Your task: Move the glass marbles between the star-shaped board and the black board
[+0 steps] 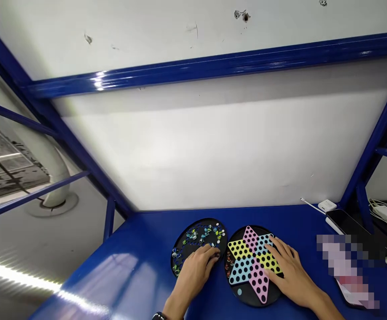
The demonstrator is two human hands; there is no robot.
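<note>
My left hand (195,266) reaches over the right edge of a round black tray (188,258) that holds several glass marbles (202,233). Its fingers are curled together, with something small and dark at the fingertips that I cannot make out. Beside it lies a round black Chinese checkers board with a pink, yellow and blue star (254,258) full of dark holes. Several reddish marbles (228,262) sit in the board's left rim. My right hand (287,271) rests on the right side of the board, fingers spread, partly covering the yellow and blue points.
Both round pieces lie on a blue table (147,249) against a white wall panel. To the right are a dark phone (347,226), a second phone (348,298) partly blurred out, a white charger (327,205) and cables. Blue metal frame bars (213,64) surround the table.
</note>
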